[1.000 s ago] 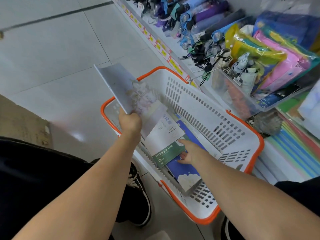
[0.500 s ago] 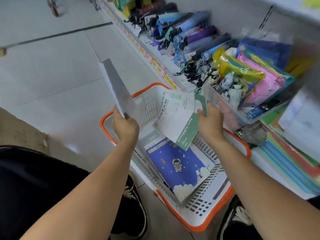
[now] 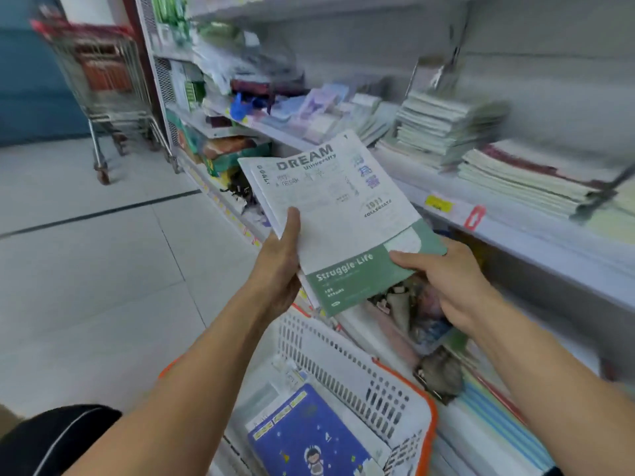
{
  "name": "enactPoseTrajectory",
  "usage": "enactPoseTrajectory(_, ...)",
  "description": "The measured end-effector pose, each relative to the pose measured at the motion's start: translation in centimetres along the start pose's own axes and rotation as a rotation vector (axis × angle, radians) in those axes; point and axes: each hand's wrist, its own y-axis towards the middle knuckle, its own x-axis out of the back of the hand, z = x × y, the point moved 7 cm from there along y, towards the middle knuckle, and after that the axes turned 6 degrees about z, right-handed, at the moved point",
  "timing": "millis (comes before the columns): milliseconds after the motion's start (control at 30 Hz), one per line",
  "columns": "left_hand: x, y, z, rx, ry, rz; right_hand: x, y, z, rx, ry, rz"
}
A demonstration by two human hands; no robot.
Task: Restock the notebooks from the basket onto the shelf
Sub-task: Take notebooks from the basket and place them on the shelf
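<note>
The left hand [image 3: 280, 269] and right hand [image 3: 453, 280] both grip the white-and-green paper notebooks [image 3: 340, 221] — held above the white plastic basket with orange rim [image 3: 347, 365], just before the grey metal shelf [image 3: 515, 231]'s front edge, where stacked notebooks [image 3: 443, 125] lie.

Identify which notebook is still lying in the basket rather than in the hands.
The blue astronaut notebook lies in the basket. The white-and-green "Dream" notebook is held up by the left hand and right hand.

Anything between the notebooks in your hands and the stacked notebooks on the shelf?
Head view: only open air and the shelf edge separate the held notebooks from the stacked notebooks.
</note>
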Motion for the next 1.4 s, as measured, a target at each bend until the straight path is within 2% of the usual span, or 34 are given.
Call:
enactPoseTrajectory(100, -3.5, 1.7, -1.9, -0.027, 0.114, 0.086, 1.1, -0.3, 2.3, -0.004, 0.051, 0.078)
enactPoseTrajectory(167, -5.3, 3.1, -3.0, -0.001, 0.069, 0.142, 2.7, -0.5, 4.1, -0.023, 0.009, 0.097)
enactPoseTrajectory(267, -9.5, 5.4, -5.0, 0.032, 0.020, 0.302, 4.8, -1.2, 7.1, -0.020, 0.157, 0.243)
enactPoseTrajectory(333, -13.5, 7.2, -6.3, 0.025, 0.090, 0.374, 6.0, -1.8, 9.2, 0.067, 0.230, 0.251)
enactPoseTrajectory(433, -19.2, 10.8, -8.1, -0.052, 0.324, 0.311, 8.5, -1.7, 11.7, 0.274, 0.334, 0.006)
enactPoseTrajectory(500, -21.9, 12.7, -7.6, -0.037, 0.489, 0.250, 10.0, -1.2, 12.1, 0.328, 0.442, -0.134)
enactPoseTrajectory(567, -23.1, 13.8, -5.3, 0.046, 0.606, 0.247, 11.3, -0.3, 12.0, 0.311, 0.499, -0.253)
enactPoseTrajectory(667, -23.7, 15.1, -0.7, 0.156, 0.530, 0.257, 13.1, 1.2, 11.4, 0.228, 0.558, -0.388)
enactPoseTrajectory(767, -24.1, 17.1, 1.4, 0.155, 0.404, 0.169, 13.7, 2.6, 10.5, 0.140, 0.642, -0.416)
enactPoseTrajectory(867, -24.7, 18.7, 3.0, 0.178, 0.226, 0.106, 13.8, 3.5, 10.3, 0.150, 0.692, -0.388)
enactPoseTrajectory(967, -25.4, 19.1, 4.6, 0.211, 0.152, 0.111, 14.2, 4.0, 10.2, 0.178, 0.732, -0.414)
enactPoseTrajectory(1167, -25.8, 19.2, 6.3, 0.103, 0.287, 0.028, 15.3, 4.4, 9.5, 0.168, 0.675, -0.465)
enactPoseTrajectory(1267, -25.9, 19.2, 6.2, 0.057, 0.376, 0.020, 15.3, 4.6, 9.4, 0.124, 0.675, -0.430)
enactPoseTrajectory(1400, -26.0, 19.7, 6.4, 0.067, 0.377, 0.042, 15.2, 5.0, 9.6, 0.087, 0.573, -0.362)
